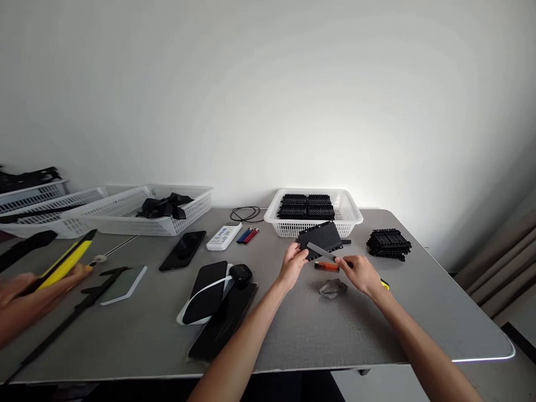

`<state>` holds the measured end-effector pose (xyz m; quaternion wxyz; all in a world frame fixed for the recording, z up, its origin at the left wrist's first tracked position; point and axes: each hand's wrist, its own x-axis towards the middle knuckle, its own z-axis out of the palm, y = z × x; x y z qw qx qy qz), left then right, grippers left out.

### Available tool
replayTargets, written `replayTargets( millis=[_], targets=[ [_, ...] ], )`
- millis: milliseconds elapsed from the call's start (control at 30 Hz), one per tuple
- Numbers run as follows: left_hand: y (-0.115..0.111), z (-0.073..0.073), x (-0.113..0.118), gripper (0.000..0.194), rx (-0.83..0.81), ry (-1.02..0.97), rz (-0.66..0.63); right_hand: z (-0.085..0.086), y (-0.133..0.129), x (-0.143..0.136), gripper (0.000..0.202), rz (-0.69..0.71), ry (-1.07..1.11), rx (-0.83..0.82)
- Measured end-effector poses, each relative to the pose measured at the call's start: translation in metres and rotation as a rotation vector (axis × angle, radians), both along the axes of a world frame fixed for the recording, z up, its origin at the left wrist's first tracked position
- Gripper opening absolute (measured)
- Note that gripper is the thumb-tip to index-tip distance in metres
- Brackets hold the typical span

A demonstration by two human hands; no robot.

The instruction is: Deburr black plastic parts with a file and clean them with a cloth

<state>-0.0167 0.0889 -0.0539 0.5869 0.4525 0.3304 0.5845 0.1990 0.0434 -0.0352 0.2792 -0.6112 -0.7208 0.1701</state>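
My left hand (293, 262) grips the lower left corner of a black plastic panel (320, 239) with small teeth along its edges, tilted above the table. In my right hand (359, 272) is a flat file (320, 252), a narrow grey strip whose blade lies across the panel's lower face. My right fingers hide its near end. Just below the panel lies an orange tube-like object (326, 266) with dark ends. A crumpled grey scrap (333, 287) rests nearer me. Part of a yellow object (384, 284) shows behind my right wrist.
A white basket (355, 216) holds several black toothed parts; more are stacked (388, 244) at right. Lighters (248, 235), a white device (224, 237), phone (183, 250) and pouches (207, 293) lie left. A co-worker's hands (62, 282) hold a yellow-black tool (67, 262) by calipers (98, 290).
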Motion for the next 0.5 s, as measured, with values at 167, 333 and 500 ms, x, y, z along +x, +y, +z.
replayTargets(
  millis=[167, 333, 500],
  targets=[
    [0.007, -0.002, -0.008, 0.039, 0.000, 0.004, 0.201, 0.001, 0.002, 0.006, 0.064, -0.088, 0.035, 0.054],
    [0.012, -0.006, -0.009, 0.046, 0.018, 0.005, 0.237, 0.002, 0.001, 0.006, 0.063, -0.105, -0.010, 0.057],
    [0.014, -0.006, -0.010, 0.047, 0.033, 0.010, 0.237, 0.002, 0.001, 0.007, 0.061, -0.094, -0.045, 0.046]
  ],
)
